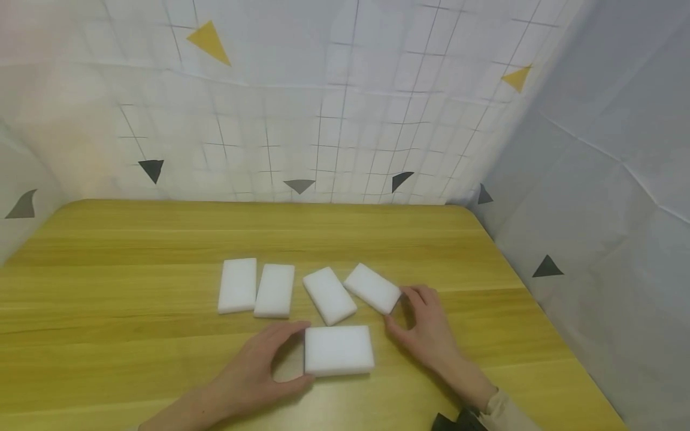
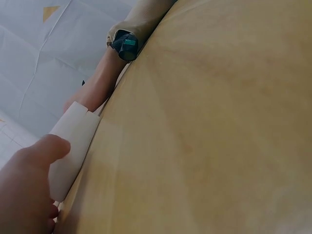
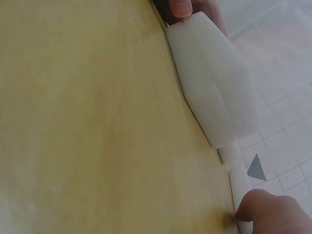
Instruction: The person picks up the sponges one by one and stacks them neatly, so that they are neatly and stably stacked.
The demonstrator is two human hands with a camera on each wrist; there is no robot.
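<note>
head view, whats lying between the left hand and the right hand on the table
In the head view, one white foam block lies flat between the left hand, whose fingers touch its left edge, and the right hand; bare table shows around it.

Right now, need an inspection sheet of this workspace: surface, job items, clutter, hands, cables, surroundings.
Surface: wooden table, yellow grain, rounded far corners.
Job's things: five white foam blocks lying flat; near block closest to the person, four in a row behind it, the right-end block angled.
Clutter: nothing seen.
Hands: left hand curled round the near block's left end, thumb and fingers on it; right hand with fingertips at the right-end block's corner, firm grip not clear.
Cables: nothing seen.
Surroundings: white grid-pattern backdrop with yellow and grey triangles behind; plain sheet on the right.
</note>
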